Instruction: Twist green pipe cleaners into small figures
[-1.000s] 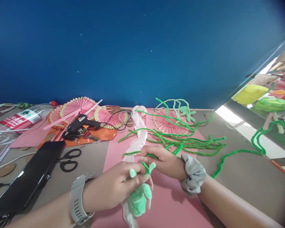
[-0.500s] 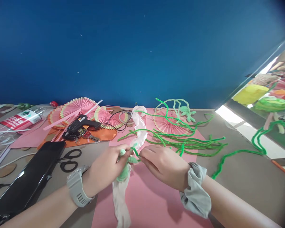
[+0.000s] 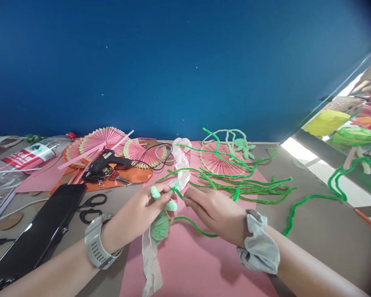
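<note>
My left hand [image 3: 136,216] is closed in a pinch on a pale green pipe-cleaner leaf piece [image 3: 160,227]; its rounded tips stick out around the fingers. A darker green pipe cleaner [image 3: 177,191] runs from that pinch to my right hand [image 3: 213,208], whose fingers are pressed together on it. Below the hands, another green pipe-cleaner stem [image 3: 193,222] curves from the leaf piece toward the right and passes under my right hand. White crinkled ribbon [image 3: 151,266] hangs beneath the leaf piece over the pink paper [image 3: 191,268].
Several green pipe cleaners [image 3: 259,187] lie behind my right hand, near a pink paper fan [image 3: 218,163]. At the left are a black glue gun [image 3: 103,165], black-handled scissors [image 3: 91,215], a phone [image 3: 40,231] and a plastic bottle [image 3: 27,156]. A blue panel [image 3: 185,70] rises behind.
The leaf piece has turned in my left hand, so more of its tips show. A curved green stem now shows below my hands. The ribbon's lower end has shifted slightly left.
</note>
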`<state>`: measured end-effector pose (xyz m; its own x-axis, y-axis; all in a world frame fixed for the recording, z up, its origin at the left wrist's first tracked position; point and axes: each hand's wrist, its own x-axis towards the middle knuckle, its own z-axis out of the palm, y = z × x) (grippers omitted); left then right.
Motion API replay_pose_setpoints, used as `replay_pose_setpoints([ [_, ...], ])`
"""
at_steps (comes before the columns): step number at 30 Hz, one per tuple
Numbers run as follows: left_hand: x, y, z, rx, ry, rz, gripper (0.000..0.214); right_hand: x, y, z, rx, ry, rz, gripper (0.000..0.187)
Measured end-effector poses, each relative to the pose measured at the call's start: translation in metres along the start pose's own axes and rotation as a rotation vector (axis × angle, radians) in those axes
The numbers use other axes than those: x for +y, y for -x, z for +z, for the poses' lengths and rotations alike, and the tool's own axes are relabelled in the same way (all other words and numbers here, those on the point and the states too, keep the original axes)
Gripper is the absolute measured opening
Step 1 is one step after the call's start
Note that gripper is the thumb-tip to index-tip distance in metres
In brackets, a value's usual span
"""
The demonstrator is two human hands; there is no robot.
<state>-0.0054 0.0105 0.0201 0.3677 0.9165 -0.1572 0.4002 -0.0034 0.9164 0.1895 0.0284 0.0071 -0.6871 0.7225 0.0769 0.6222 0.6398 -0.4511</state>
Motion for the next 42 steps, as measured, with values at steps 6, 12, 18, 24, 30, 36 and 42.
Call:
replay_pose_setpoints([
  [6, -0.004, 0.005, 0.002, -0.054, -0.286, -0.039, 0.030, -0.001, 0.001, -0.009, -0.008, 0.113, -0.105, 0.016],
  [12, 0.000, 0.010, 0.005, -0.380, -0.098, 0.005, 0.024, 0.007, -0.001, -0.005, -0.085, -0.147, -0.196, 0.019],
  [18, -0.001, 0.002, 0.003, -0.127, 0.267, -0.046, 0.026, 0.002, 0.000, 0.001, -0.043, -0.197, 0.008, 0.023],
  [24, -0.005, 0.001, 0.000, -0.055, -0.069, -0.052, 0.024, -0.007, 0.003, -0.012, 0.019, 0.126, -0.001, 0.018],
  [30, 0.001, 0.007, -0.001, -0.441, -0.072, -0.004, 0.022, -0.001, 0.001, -0.012, -0.049, -0.049, -0.151, 0.017],
  [36, -0.004, 0.004, 0.000, -0.298, 0.286, -0.068, 0.025, 0.000, 0.000, 0.000, -0.103, -0.172, -0.029, 0.021],
  [42, -0.005, 0.002, 0.003, -0.064, 0.236, -0.127, 0.024, -0.002, 0.002, 0.001, -0.049, -0.176, 0.009, 0.023],
])
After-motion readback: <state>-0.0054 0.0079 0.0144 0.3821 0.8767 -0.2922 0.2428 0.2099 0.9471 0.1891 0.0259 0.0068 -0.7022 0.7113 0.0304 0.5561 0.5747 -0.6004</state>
